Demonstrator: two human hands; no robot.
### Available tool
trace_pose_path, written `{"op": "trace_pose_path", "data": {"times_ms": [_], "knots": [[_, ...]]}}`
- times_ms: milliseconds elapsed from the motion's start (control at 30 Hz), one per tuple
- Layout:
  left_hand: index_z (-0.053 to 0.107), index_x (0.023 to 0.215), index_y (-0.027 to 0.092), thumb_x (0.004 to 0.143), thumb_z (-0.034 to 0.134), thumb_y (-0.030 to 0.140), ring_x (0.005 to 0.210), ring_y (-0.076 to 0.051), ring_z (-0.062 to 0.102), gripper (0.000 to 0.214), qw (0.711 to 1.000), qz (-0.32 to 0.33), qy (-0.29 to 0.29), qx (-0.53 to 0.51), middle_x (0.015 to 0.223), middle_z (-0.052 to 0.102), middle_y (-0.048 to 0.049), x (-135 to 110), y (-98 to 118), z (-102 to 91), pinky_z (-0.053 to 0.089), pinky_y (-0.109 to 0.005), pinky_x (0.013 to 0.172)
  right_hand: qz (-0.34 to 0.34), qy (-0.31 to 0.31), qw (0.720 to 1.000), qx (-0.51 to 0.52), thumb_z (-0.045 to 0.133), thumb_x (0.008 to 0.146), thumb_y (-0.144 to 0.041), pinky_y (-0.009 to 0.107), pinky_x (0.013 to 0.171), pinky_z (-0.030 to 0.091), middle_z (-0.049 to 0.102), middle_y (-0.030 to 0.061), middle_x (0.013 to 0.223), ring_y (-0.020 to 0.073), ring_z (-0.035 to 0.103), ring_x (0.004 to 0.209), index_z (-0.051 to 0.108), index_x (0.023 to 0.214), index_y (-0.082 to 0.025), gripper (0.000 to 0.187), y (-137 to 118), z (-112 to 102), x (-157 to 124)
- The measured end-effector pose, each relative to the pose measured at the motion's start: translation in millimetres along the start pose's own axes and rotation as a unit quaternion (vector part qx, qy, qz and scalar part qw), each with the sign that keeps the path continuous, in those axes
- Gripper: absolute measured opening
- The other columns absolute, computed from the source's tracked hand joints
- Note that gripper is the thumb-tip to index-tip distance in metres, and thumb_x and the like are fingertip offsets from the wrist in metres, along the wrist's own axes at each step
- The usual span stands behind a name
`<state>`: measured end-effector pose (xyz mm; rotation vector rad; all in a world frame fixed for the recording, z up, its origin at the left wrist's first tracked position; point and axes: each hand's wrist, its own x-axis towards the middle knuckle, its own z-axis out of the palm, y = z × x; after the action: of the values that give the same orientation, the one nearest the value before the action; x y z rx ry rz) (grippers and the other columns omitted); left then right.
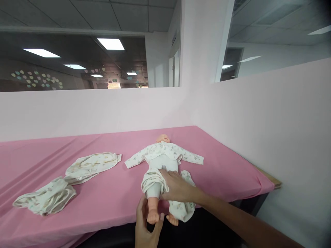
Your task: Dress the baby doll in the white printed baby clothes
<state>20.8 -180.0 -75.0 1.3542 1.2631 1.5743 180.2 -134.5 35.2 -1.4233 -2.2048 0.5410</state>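
Observation:
A baby doll [162, 162] lies on its back on the pink-covered table, its head at the far side. It wears a white printed long-sleeved top [162, 148], with the arms spread out. Printed baby pants [151, 181] are bunched around one upper leg; the other pant leg [182, 210] hangs loosely over the second leg. My right hand [178, 186] is closed on the bunched fabric by the doll's hip, fingertips partly hidden. Around the doll's bare lower leg and foot [153, 215], my left hand [147, 227] curves with thumb and fingers apart.
Another piece of printed baby clothing [93, 167] lies to the left, joined to or touching a crumpled bundle [49, 196]. The pink sheet [108, 203] drapes over the table's front edge. White walls [85, 112] with windows stand behind and to the right.

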Motion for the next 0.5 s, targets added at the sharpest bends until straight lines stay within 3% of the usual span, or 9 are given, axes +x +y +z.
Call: {"op": "trace_pose_path", "data": {"times_ms": [133,233,367,500], "knots": [[0.036,0.143,0.018,0.078,0.054,0.069,0.135,-0.029,0.042,0.083,0.987,-0.012,-0.156,-0.041,0.147,0.043,-0.0144,20.0,7.6,-20.7,0.042,-0.04,0.106,-0.009,0.02,1.0,-0.011,0.054,0.072,-0.018,0.043,0.091,0.039,0.055,0.0181,0.122,0.0326,0.049,0.113,0.036,0.141,-0.012,0.072,-2.8,3.4,-1.3],[0.04,0.141,0.017,0.088,0.041,0.065,0.134,-0.027,0.043,0.072,0.972,-0.045,-0.227,0.038,0.146,0.043,-0.0144,38.7,17.6,-36.8,0.04,-0.039,0.109,0.007,0.027,0.999,-0.018,0.05,0.075,-0.015,0.044,0.09,0.038,0.058,0.0172,0.115,0.0314,0.05,0.108,0.043,0.137,-0.012,0.062,-3.1,4.5,0.6],[0.05,0.132,0.019,0.092,0.042,0.053,0.121,-0.024,0.056,0.053,0.955,-0.007,-0.22,0.2,0.131,0.059,-0.0104,56.3,33.1,-43.0,0.046,-0.038,0.102,-0.001,0.057,0.998,-0.009,0.05,0.077,-0.015,0.045,0.093,0.036,0.059,0.0126,0.11,0.0289,0.05,0.106,0.054,0.123,-0.016,0.046,-2.9,3.4,-0.5],[0.061,0.116,0.022,0.091,0.044,0.046,0.113,-0.025,0.059,0.038,0.949,0.034,-0.179,0.257,0.121,0.063,-0.0074,67.9,36.4,-40.6,0.049,-0.038,0.095,0.023,0.031,0.997,0.069,0.057,0.083,-0.035,0.041,0.095,0.038,0.056,0.0085,0.118,0.0266,0.049,0.112,0.051,0.129,-0.022,0.048,3.1,-11.1,-20.0]]}}
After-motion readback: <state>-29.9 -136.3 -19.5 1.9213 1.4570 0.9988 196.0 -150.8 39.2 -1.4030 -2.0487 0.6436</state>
